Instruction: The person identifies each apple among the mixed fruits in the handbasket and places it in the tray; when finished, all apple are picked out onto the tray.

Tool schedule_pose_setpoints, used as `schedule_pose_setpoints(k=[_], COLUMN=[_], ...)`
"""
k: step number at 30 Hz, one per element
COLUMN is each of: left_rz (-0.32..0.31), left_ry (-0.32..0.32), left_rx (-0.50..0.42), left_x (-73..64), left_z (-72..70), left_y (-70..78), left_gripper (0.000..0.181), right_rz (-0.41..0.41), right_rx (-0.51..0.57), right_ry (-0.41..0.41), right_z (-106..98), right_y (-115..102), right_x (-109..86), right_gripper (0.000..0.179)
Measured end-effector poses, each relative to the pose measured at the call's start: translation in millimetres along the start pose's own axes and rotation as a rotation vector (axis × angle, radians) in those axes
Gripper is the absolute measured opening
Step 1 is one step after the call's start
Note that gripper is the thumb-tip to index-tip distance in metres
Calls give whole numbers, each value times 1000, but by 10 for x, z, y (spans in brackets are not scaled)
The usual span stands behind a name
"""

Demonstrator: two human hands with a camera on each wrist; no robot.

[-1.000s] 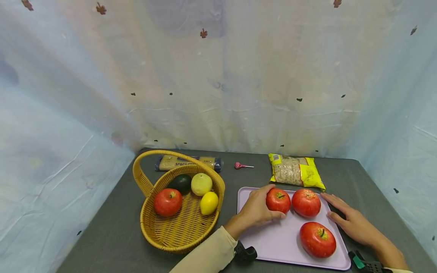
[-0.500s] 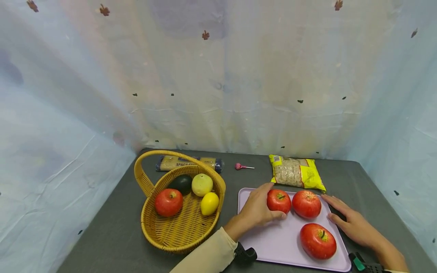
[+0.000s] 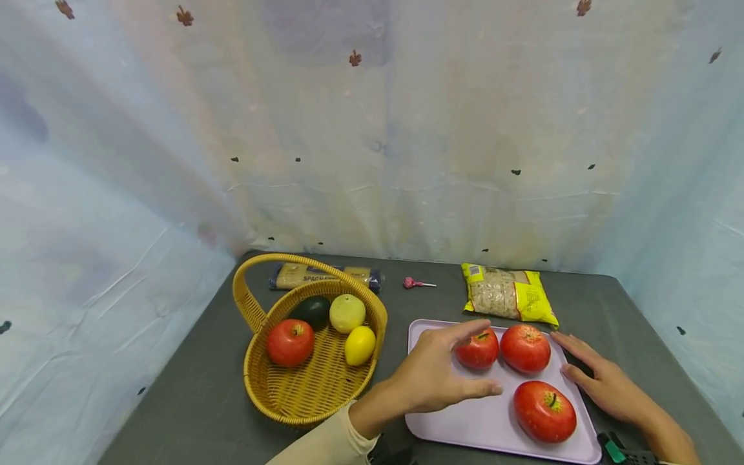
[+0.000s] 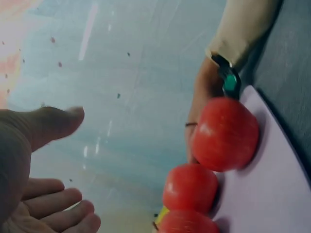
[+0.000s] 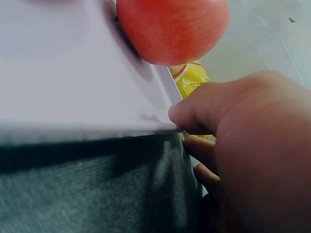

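Note:
My left hand [image 3: 436,369] hovers over the left part of the lilac tray [image 3: 453,423], thumb and fingers spread wide, holding nothing. In the left wrist view that left hand [image 4: 34,170] is apart from the fruit. Three red apples lie on the tray: the back left apple [image 3: 478,349], partly behind my left fingers, the back right apple [image 3: 526,349] and the large front apple [image 3: 544,411]. My right hand [image 3: 607,381] rests at the tray's right edge with fairly straight fingers. In the right wrist view its thumb [image 5: 194,109] touches the rim.
A yellow wicker basket [image 3: 251,387] with a tall handle stands left, holding a red apple [image 3: 290,342], an avocado-like dark fruit [image 3: 312,312], a pale green round fruit [image 3: 347,313] and a lemon [image 3: 360,345]. Behind are a spaghetti pack [image 3: 296,276], a lollipop [image 3: 409,283] and a yellow bag [image 3: 504,292].
My left hand has let go of the back left apple and drawn back toward the left and up, its fingers spreading. The right hand stays at the tray's edge.

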State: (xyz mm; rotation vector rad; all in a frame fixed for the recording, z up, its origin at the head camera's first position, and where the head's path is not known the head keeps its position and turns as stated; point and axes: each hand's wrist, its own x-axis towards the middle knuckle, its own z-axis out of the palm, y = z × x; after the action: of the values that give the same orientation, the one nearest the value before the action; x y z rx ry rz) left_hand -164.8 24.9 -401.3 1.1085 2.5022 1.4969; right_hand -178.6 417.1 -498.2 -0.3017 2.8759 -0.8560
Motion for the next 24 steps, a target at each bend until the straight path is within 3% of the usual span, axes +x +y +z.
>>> schedule_pose_setpoints(k=[3, 6, 10, 18, 24], left_rz=[21, -2, -42, -124, -161], left_ry=[-47, -87, -91, 21, 90], left_rx=[-113, -231, -267, -303, -231], left_x=[-124, -285, -542, -1170, -1600], left_z=[-121, -280, -556, -1227, -1671], left_y=[49, 50, -21, -384, -560], left_gripper=[76, 72, 68, 61, 59], right_rz=[-6, -6, -4, -18, -20], right_rx=[-6, -6, -1, -22, -18], right_ry=[7, 9, 11, 20, 25], right_z=[9, 22, 22, 10, 12], right_y=[14, 20, 17, -14, -17], right_x=[-9, -19, -27, -3, -8], right_gripper=[68, 68, 67, 67, 67])
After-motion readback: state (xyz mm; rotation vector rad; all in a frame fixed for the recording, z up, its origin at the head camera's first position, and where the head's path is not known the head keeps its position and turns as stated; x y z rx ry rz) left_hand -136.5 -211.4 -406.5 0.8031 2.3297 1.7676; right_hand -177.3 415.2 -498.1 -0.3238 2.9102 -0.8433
